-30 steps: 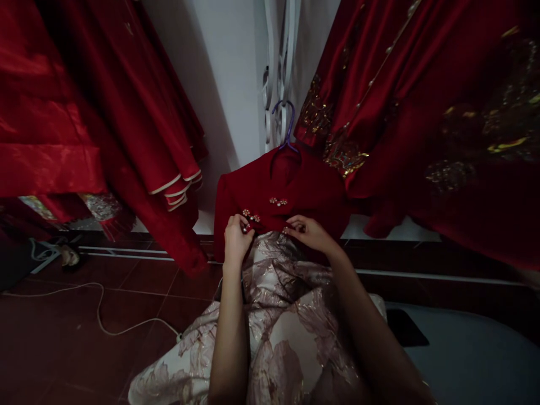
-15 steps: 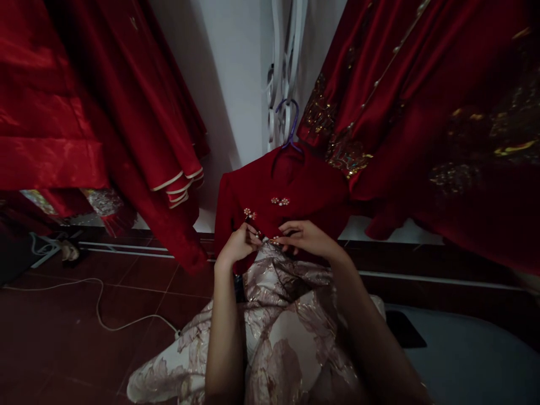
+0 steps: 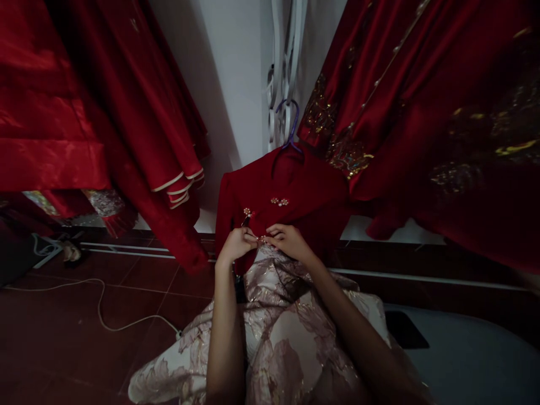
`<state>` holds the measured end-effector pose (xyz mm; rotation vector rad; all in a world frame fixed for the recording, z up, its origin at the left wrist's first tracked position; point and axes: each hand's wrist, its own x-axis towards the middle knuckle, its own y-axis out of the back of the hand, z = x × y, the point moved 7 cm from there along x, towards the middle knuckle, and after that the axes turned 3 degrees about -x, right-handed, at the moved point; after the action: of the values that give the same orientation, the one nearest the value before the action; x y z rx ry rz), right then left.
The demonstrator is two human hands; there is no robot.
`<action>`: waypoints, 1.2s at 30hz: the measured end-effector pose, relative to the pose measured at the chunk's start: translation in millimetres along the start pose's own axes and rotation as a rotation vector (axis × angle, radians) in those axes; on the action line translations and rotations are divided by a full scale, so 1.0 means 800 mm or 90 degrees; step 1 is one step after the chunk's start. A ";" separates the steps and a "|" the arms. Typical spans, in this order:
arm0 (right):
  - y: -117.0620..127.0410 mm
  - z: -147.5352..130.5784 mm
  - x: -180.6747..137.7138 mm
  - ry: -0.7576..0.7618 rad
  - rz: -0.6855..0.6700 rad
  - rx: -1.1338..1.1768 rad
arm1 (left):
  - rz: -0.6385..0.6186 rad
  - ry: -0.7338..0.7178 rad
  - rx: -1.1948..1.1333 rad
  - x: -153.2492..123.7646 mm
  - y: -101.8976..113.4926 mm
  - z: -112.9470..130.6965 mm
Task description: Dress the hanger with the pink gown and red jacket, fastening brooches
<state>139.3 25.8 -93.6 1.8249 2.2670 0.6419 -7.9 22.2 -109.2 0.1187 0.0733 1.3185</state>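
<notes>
A red jacket [image 3: 314,177] hangs in front of me on a purple hanger [image 3: 294,126]. Pearl-and-flower clasps [image 3: 279,202] decorate its front, with another flower ornament [image 3: 247,212] near the left edge. My left hand [image 3: 239,246] is closed in a pinch at a lower clasp [image 3: 262,239] of the jacket. Meeting it from the other side, my right hand [image 3: 287,242] has its fingertips closed on the same clasp. The fingers partly cover this clasp, so whether it is fastened cannot be seen. Below the hands spreads a pale floral skirt [image 3: 291,332].
Red garments [image 3: 143,112] hang at the left, and red gowns with gold beading [image 3: 350,152] at the right. A white cable [image 3: 103,304] runs over the tiled floor. A dark flat object [image 3: 407,329] rests on a grey surface [image 3: 472,354] at lower right.
My right hand has moved left, closing in on my left hand at the lower clasp. The left hand has stayed nearly in place.
</notes>
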 end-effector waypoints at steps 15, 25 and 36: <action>0.003 -0.007 0.003 0.086 0.063 -0.116 | -0.015 -0.032 0.022 0.006 -0.002 -0.005; -0.001 -0.010 0.000 0.073 0.076 -0.156 | -0.014 -0.035 0.077 0.005 0.011 -0.016; 0.053 -0.033 -0.016 0.028 -0.008 -0.121 | 0.036 -0.097 0.207 -0.009 0.030 0.006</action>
<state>170.2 14.3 -54.0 1.7230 2.1578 0.8705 -31.9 21.0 -101.4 0.5000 0.1549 1.3412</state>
